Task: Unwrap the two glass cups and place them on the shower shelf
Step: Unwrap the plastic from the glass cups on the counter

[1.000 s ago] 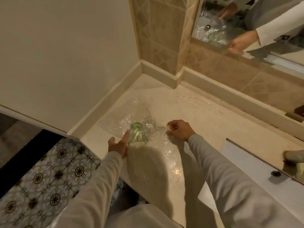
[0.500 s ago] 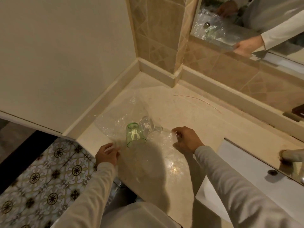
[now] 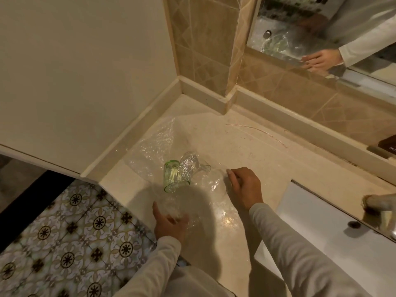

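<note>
At the far left we see the patterned floor (image 3: 64, 243) below the edge of the counter (image 3: 246, 142). Next comes the left hand (image 3: 169, 226) at the counter's near edge, its fingers (image 3: 182, 218) curled around a crumpled corner of the plastic wrap (image 3: 154, 146), which spreads from there toward the back wall. Beyond that hand, apart from its fingertips, the green glass cup (image 3: 174, 176) lies on its side on the wrap, mouth turned toward us. The clear glass cup (image 3: 192, 162) lies tipped against it, just behind and to the right, and film still covers both cups in part. Further right we find the right hand (image 3: 244, 187) knuckles up, its fingers (image 3: 230, 173) folded down onto the wrap's right edge, where they seem to pinch it. The clear cup sits just left of those fingertips, near but not touching. The two cups lie between the hands, neither one held. At the far right is the white sink (image 3: 310, 221).
</note>
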